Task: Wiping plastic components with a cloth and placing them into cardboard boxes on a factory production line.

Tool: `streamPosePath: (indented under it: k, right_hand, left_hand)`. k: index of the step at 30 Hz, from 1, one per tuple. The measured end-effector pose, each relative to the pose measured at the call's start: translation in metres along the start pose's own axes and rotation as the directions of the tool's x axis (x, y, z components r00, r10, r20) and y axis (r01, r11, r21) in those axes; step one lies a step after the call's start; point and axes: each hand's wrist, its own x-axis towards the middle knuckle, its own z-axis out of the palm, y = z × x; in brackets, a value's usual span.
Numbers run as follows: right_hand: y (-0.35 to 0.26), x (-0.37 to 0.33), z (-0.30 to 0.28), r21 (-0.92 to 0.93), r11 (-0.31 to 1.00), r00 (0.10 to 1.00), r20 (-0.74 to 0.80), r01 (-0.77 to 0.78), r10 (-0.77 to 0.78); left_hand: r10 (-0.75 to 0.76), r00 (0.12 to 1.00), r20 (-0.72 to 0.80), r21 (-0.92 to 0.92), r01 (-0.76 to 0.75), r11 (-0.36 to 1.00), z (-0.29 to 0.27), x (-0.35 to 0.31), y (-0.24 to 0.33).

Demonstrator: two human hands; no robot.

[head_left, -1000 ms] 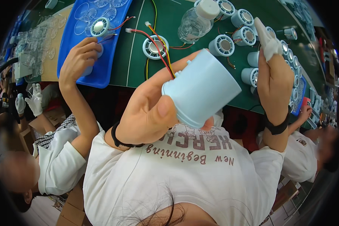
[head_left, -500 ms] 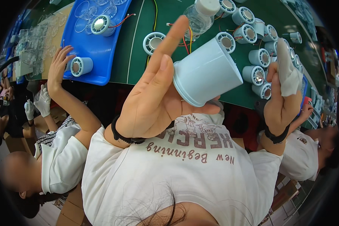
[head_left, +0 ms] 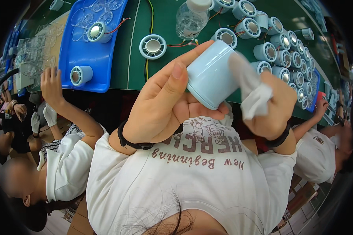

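My left hand (head_left: 157,100) is closed around a light-blue cylindrical housing (head_left: 211,74), which is tilted in front of my chest; its thumb lies along the near side. My right hand (head_left: 276,103) is curled, with a white cloth (head_left: 257,102) over its raised finger, blurred by motion. The cloth meets or passes just in front of the housing's right end; contact is hard to tell. Beyond the housing, a light-blue round unit with a silver disc (head_left: 153,46) lies on the green table, wires trailing from it.
A blue tray (head_left: 92,72) at the left holds two units and clear plastic parts. Beside it is a co-worker's hand (head_left: 52,84). A clear bottle (head_left: 191,19) with a white cap stands at the back. Several similar units (head_left: 282,58) crowd the right side.
My right hand has moved left with the cloth, from beside the units to the housing's right end. My left hand still holds the housing, now turned slightly. The co-worker's hand has pulled back from the tray.
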Motion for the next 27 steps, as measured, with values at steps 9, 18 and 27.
streamPosePath:
  k: [9,18,27]
  right_hand:
    - [0.029,-0.013,-0.002,-0.147,0.953,0.963,0.013,-0.264,0.268]
    - [0.025,-0.023,-0.009,-0.084,0.947,0.947,-0.115,-0.309,0.299]
    - [-0.016,-0.006,-0.015,0.201,0.977,0.974,0.198,0.072,-0.112]
  left_hand:
    - [-0.024,0.995,0.094,-0.212,0.044,0.976,-0.006,-0.004,0.004]
    - [-0.021,0.999,0.036,-0.538,0.037,0.842,-0.008,-0.005,-0.006]
    - [-0.148,0.984,0.095,-0.519,0.175,0.837,-0.017,0.0,-0.013]
